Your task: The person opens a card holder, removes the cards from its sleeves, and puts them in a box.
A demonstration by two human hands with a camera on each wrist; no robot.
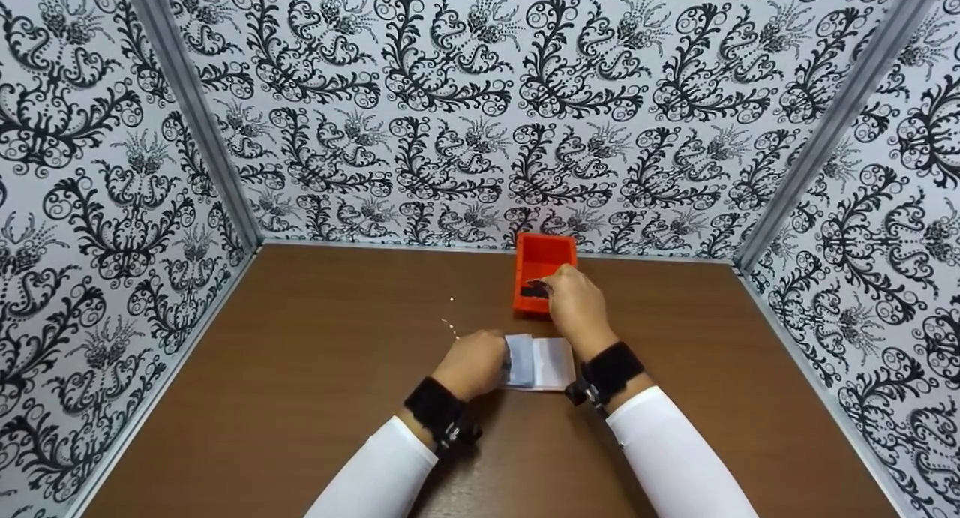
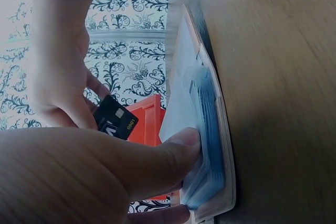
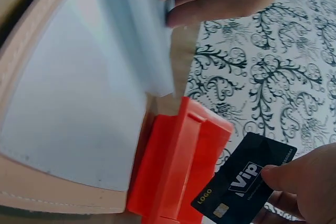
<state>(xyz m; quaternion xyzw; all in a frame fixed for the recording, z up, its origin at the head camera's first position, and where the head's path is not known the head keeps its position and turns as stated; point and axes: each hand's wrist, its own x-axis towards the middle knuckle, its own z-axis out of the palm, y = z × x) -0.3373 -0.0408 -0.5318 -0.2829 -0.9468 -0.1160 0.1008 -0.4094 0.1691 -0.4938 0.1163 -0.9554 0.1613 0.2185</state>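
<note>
On the table lies an open card holder (image 1: 555, 364) with a tan stitched cover and a stack of clear plastic sleeves (image 2: 210, 145). My left hand (image 1: 472, 363) grips it from the left side, its thumb (image 2: 185, 141) pressed on the sleeves. A black card (image 3: 244, 179) printed "Vip" and "LOGO", with a gold chip, is pinched between the thumb and fingers of my right hand (image 1: 577, 304). That hand is over the near end of an orange-red bin (image 1: 546, 247). Dark contents in the bin are partly hidden by the hand and card.
The brown tabletop (image 1: 337, 315) is bordered by patterned black-and-white panels (image 1: 450, 91) with grey corner posts. The bin stands close to the back panel, just beyond the card holder. Small bright specks (image 1: 451, 324) show left of the left hand.
</note>
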